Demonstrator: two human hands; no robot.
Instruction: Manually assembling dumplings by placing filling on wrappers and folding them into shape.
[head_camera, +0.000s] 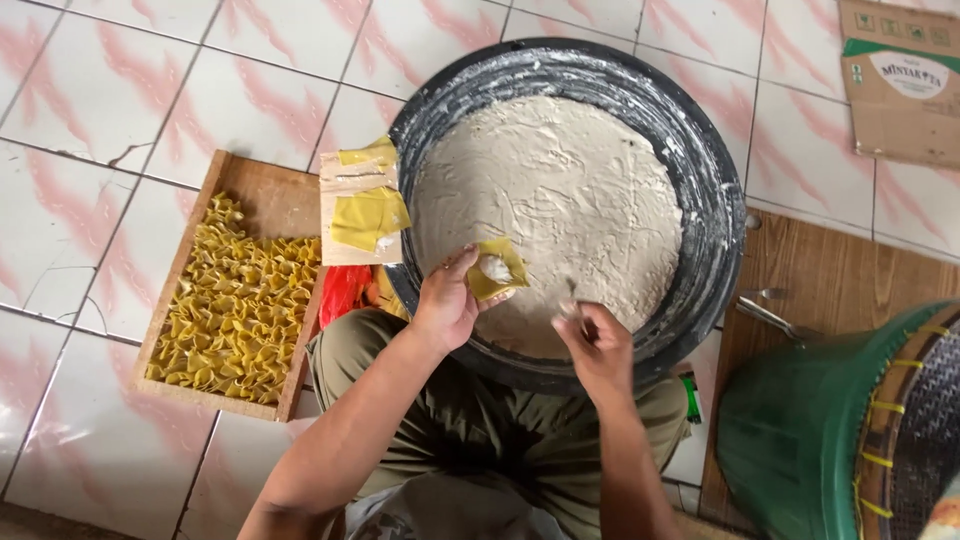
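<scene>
Two hands over the big black basin (712, 200) of pale filling (548, 200): your left hand (447, 305) cups a yellow wrapper (497, 268) with a white dab on it, fingers curled under it, at the filling's six o'clock edge. Your right hand (597, 345), at four o'clock from the wrapper, has its fingers pinched together on a thin utensil (573, 305), mostly hidden. At nine o'clock lies a wooden tray (262, 195) of folded dumplings (235, 315); loose wrappers (368, 215) rest beside the basin.
</scene>
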